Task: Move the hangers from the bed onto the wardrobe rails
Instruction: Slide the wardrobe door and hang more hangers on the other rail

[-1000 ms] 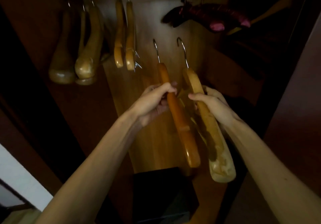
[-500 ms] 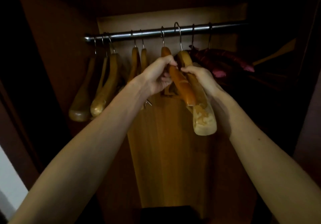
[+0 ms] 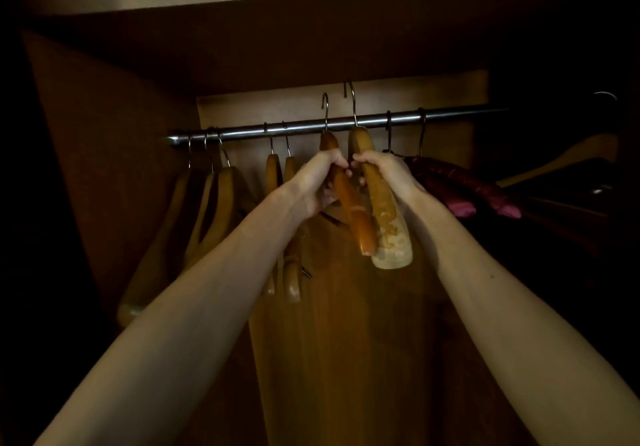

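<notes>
The left hand (image 3: 320, 177) was curled around the upper part of the orange hanger (image 3: 349, 203) and the right hand (image 3: 382, 168) around the pale hanger (image 3: 384, 210), but most fingers were hidden behind the wood. Both hangers were raised to the wardrobe rail (image 3: 450, 115), their hooks standing above it between the hung wooden hangers (image 3: 221, 203) on the left and the dark padded hangers (image 3: 460, 186) on the right; I could not tell if the hooks were behind the rail or in front. The right part of the wardrobe was too dark to see well.
</notes>
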### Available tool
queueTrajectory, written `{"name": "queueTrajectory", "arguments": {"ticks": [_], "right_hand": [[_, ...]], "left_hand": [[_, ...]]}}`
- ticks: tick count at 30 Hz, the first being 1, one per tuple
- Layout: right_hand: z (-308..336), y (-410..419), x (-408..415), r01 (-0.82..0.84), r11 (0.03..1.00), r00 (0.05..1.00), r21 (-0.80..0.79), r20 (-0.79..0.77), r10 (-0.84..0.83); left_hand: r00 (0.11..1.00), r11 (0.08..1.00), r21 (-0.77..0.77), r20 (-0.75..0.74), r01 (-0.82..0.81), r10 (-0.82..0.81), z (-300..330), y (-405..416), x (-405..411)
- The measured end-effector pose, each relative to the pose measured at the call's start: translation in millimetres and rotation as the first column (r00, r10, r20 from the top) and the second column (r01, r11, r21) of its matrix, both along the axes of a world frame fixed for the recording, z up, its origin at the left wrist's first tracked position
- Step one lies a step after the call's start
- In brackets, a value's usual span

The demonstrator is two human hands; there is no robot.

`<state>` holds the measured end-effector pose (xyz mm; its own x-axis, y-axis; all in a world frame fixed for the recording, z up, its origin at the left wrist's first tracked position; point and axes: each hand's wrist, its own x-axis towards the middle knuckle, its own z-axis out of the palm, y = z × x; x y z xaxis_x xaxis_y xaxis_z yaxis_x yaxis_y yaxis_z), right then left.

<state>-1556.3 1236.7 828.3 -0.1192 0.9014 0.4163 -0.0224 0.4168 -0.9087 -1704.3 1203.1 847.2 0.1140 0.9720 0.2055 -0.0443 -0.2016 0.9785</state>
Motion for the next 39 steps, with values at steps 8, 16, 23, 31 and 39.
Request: {"name": "queueTrajectory", "arguments": {"ticks": [8, 16, 23, 31, 39], "right_hand": [[-21.5, 6.7, 10.9, 0.054, 0.997, 0.996, -0.054, 0.067, -0.051], [-42.5, -5.5, 14.6, 0.095, 0.989, 0.993, -0.114, 0.086, -0.086], [-46.4, -45.5, 22.9, 0.176, 0.978, 0.925, -0.115, 0.358, -0.124], [-22.3, -128.2, -2.4, 0.217, 0.911, 0.791, 0.349, 0.484, -0.374], [-24.7, -128.4, -85.0, 0.078, 0.972, 0.695, 0.223, 0.687, -0.214]], "left_hand": [[0.983, 0.998, -0.039, -0.174, -0.058, 0.050, -17.7, 3.7, -2.2], [0.928, 0.978, 0.021, -0.311, -0.210, 0.206, -19.1, -8.2, 0.4], [0.599, 0.848, 0.374, -0.601, -0.375, 0.529, -10.7, -18.3, -13.0], [0.358, 0.707, 0.465, -0.634, -0.533, 0.686, -14.4, -42.7, -51.8], [0.657, 0.843, 0.111, -0.577, -0.526, 0.486, -17.7, -45.3, -65.3]]}}
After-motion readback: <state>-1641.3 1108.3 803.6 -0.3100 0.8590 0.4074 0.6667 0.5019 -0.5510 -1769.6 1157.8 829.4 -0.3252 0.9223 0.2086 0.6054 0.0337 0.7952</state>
